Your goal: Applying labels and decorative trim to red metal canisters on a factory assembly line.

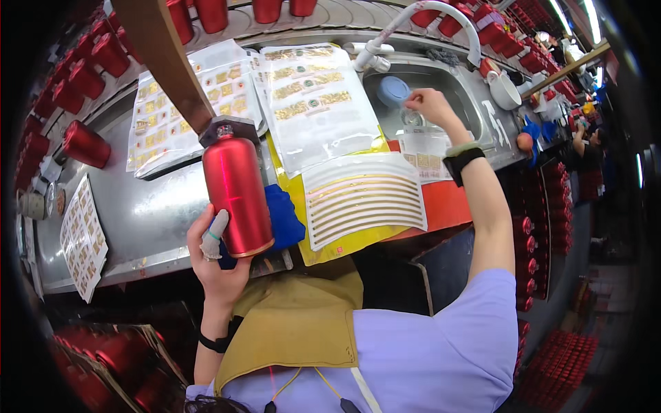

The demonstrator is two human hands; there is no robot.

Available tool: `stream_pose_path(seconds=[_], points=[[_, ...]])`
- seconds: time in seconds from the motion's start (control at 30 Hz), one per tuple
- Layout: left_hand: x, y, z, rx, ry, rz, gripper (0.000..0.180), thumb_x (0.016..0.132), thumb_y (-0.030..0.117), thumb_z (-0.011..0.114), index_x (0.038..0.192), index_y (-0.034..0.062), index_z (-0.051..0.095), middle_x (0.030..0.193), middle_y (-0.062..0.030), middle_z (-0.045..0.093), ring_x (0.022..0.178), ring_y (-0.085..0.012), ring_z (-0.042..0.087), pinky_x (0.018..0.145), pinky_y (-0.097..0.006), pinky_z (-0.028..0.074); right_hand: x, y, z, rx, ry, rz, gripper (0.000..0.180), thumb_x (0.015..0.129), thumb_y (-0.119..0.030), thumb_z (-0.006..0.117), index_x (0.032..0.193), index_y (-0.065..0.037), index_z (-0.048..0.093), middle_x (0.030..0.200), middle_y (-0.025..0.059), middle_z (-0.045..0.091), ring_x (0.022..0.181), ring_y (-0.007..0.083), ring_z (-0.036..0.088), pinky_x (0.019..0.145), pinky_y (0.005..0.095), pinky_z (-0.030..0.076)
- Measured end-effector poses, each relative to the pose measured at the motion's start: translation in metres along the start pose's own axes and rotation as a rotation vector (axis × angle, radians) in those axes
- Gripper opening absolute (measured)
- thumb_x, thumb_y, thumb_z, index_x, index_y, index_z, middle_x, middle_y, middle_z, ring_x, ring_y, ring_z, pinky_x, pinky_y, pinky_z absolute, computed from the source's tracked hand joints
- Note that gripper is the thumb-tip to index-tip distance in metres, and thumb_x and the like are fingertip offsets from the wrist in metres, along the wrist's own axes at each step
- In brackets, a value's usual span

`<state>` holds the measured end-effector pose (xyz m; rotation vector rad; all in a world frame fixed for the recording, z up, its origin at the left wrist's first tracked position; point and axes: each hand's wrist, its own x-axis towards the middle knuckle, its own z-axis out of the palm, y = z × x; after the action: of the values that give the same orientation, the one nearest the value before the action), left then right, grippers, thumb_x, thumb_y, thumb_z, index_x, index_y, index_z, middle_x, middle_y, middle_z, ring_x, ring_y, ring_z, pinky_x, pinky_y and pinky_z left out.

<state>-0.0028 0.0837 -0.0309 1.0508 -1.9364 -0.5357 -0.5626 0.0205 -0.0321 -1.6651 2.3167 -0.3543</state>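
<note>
A red bottle [236, 187] is being gripped upright by the left hand [217, 258] – steady for decorating, probably – while the right hand [428, 105], fingers pinched, is being dipped into the sink [475, 110].

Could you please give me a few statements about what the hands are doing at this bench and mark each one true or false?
1. The left hand holds a red bottle. True.
2. The right hand rests on the blue cloth. False: it reaches over the sink, beside a small blue dish.
3. The bottle lies flat on the bench. False: it stands about upright in the left hand.
4. A sheet of gold stripes lies between the bottle and the right arm. True.
5. The right wrist is bare. False: it wears a black band.
</note>
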Motion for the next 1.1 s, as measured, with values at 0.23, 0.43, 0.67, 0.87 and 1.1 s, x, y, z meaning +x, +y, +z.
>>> stream_pose_path(seconds=[0.23,0.43,0.67,0.87,1.1], points=[[0.011,0.013,0.000,-0.032,0.024,-0.062,0.086,0.067,0.017,0.097,0.141,0.0010,0.056,0.143,-0.0154,0.055,0.132,-0.0292,0.056,0.112,-0.040,0.043,0.042,0.018,0.076,-0.351,-0.093,0.057,0.014,0.087,-0.010,0.065,0.092,-0.008,0.078,0.096,0.0187,0.075,0.093,0.0392,0.072,0.084,0.0473,0.056],[0.010,0.004,0.000,-0.153,-0.033,-0.115,0.088,0.069,0.013,0.094,0.145,-0.0012,0.053,0.142,-0.0192,0.058,0.129,-0.0304,0.059,0.109,-0.039,0.047,-0.014,-0.131,-0.002,-0.076,0.282,-0.364,0.013,0.091,-0.002,0.061,0.100,-0.006,0.070,0.099,0.0133,0.069,0.094,0.0358,0.068,0.082,0.0437,0.054],[0.011,0.006,-0.009,-0.114,-0.078,-0.102,0.100,0.067,0.019,0.096,0.150,-0.0008,0.046,0.147,-0.0201,0.054,0.133,-0.0327,0.056,0.111,-0.041,0.046,-0.107,-0.303,-0.005,-0.300,0.307,-1.297,0.005,0.077,-0.015,0.068,0.080,-0.015,0.064,0.095,0.0000,0.056,0.092,0.0167,0.061,0.081,0.0317,0.049],[0.035,0.015,-0.023,-0.367,-0.142,-0.213,0.101,0.078,0.024,0.090,0.155,-0.0079,0.033,0.149,-0.0251,0.051,0.137,-0.0306,0.052,0.114,-0.039,0.043,-0.112,-0.326,0.019,-0.074,0.387,-1.368,0.035,0.078,-0.011,0.069,0.112,-0.018,0.072,0.105,0.0033,0.063,0.093,0.0196,0.065,0.077,0.0304,0.052],[0.064,0.012,-0.002,-0.773,-0.129,-0.576,0.070,0.094,0.020,0.076,0.148,-0.0091,0.040,0.135,-0.0201,0.061,0.121,-0.0197,0.062,0.100,-0.035,0.052,-0.121,-0.314,0.056,0.893,-0.044,-0.335,0.036,0.094,-0.006,0.072,0.129,-0.008,0.063,0.092,-0.0011,0.059,0.074,0.0051,0.051,0.065,0.0206,0.041]])
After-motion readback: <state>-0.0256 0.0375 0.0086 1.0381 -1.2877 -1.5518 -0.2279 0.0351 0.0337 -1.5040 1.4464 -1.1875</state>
